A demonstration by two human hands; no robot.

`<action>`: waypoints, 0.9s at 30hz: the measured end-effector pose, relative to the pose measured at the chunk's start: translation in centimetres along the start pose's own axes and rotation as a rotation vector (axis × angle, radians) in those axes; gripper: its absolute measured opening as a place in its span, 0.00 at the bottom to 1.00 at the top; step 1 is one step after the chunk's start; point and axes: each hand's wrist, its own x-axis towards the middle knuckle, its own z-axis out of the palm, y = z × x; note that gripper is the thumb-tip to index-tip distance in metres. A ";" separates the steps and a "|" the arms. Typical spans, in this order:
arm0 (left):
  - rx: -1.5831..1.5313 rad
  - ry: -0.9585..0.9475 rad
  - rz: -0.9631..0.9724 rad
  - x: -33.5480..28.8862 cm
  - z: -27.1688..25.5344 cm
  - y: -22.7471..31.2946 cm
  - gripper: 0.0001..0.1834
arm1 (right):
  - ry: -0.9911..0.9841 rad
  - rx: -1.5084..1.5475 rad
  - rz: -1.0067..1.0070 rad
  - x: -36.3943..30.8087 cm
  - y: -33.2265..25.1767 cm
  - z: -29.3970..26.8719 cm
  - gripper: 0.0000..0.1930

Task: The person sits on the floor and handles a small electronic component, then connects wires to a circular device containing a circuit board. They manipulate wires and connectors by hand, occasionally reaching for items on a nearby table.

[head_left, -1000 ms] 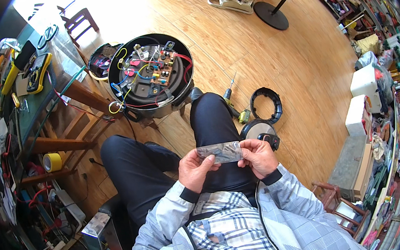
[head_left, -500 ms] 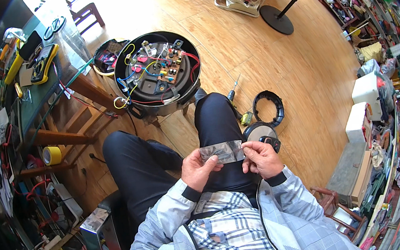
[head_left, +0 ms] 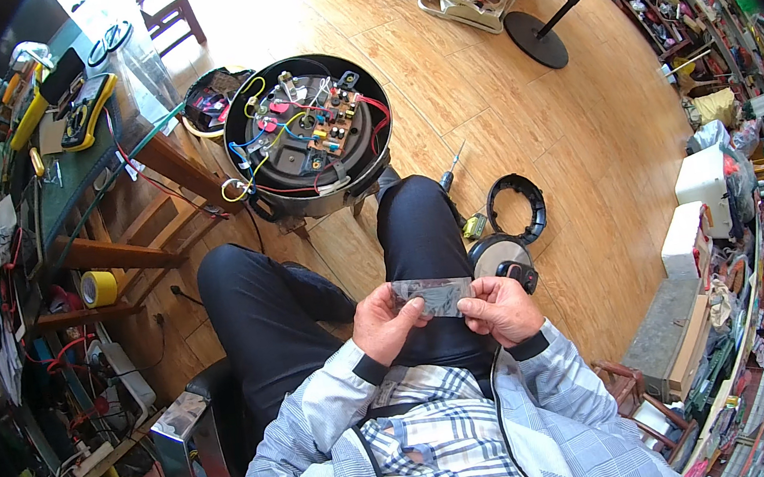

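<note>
Gripped at both short ends: left hand (head_left: 390,321) pinched on the left end of a small flat grey strip (head_left: 435,295), right hand (head_left: 503,309) pinched on the right end. Fingers of each closed down on the piece, thumbs on top, no gap showing between skin and strip. Held above the lap, over the right thigh in dark trousers (head_left: 421,243), close in to the chest. Long axis lay crosswise, running straight from one grip to the other, so neither hand sat nearer; the middle of the strip hung free between them. What the strip was made of could not be told at this size.

Only one view, from the head, looking down. Ahead of the grips and a little to the left, well apart, stood a round black appliance (head_left: 311,142) opened underside up, circuit board and red, yellow and blue wires exposed. Just ahead and right of the right grip, on the wooden floor (head_left: 521,126), lay a round metal disc (head_left: 498,255) and a black ring (head_left: 517,208), with a screwdriver (head_left: 448,173) near them. Far to the left, a cluttered surface (head_left: 60,183) carried a yellow meter (head_left: 89,107); a roll of yellow tape (head_left: 99,287) sat lower down on that side.
</note>
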 end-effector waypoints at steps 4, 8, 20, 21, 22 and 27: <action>0.000 0.013 -0.009 -0.1 0.2 0.0 0.09 | 0.051 -0.008 -0.113 0.2 0.9 0.4 0.09; 0.008 0.023 -0.024 -0.1 0.4 0.3 0.09 | 0.065 0.008 -0.119 0.2 1.0 0.4 0.10; 0.009 0.040 -0.025 -0.1 -0.1 0.3 0.10 | -0.098 -0.044 -0.085 0.0 1.0 -1.4 0.14; 0.012 0.035 -0.018 -0.1 -0.1 0.4 0.10 | -0.073 -0.059 -0.087 0.1 1.2 -1.5 0.14; 0.016 0.031 -0.012 -0.1 -0.2 0.5 0.10 | -0.050 -0.078 -0.090 0.1 1.3 -1.6 0.14; -0.013 0.000 0.008 -0.1 -0.8 0.7 0.11 | -0.039 -0.168 -0.136 0.1 1.2 -1.5 0.14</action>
